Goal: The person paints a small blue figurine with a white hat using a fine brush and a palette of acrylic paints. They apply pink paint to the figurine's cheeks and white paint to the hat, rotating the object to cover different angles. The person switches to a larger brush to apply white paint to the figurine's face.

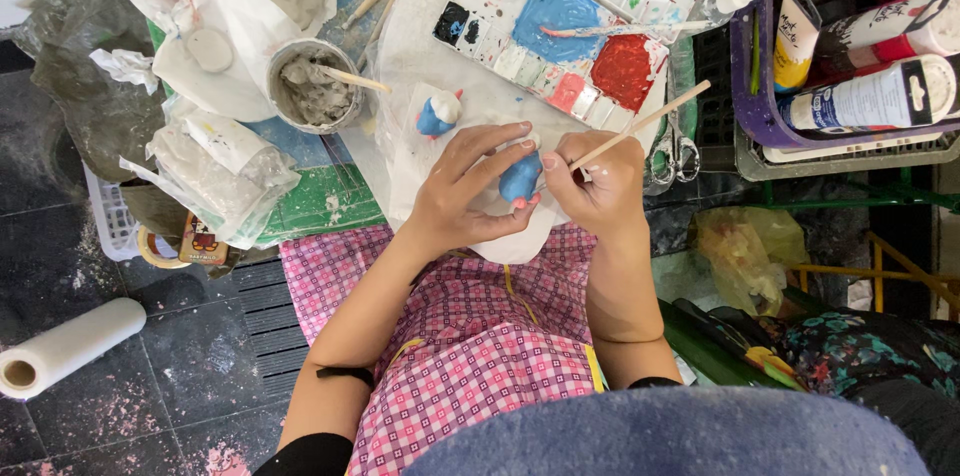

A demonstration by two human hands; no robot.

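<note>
The left hand (462, 191) holds a small blue clay figure (520, 179) near the middle of the picture; its fingers are curled around the figure from the 9 o'clock side, gripping it. The right hand (597, 188) is just beside it at 3 o'clock, and its fingers are closed on a thin wooden brush (640, 124), whose handle points up toward 2 o'clock. The tip of the brush is at the figure, but I cannot tell if it touches. Both hands are above a round white board (420, 56) on the table.

A second figure (437, 114), blue and white, stands on the board at 10 o'clock from the hands. At 12 o'clock lies a paint palette (560, 16) with patches of blue, red and black. At 10 o'clock, farther away, is a grey cup (313, 86) with a stick in it. At 2 o'clock a purple basket (752, 86) contains paint bottles (870, 96). A roll of white paper (68, 347) lies on the floor at 8 o'clock.
</note>
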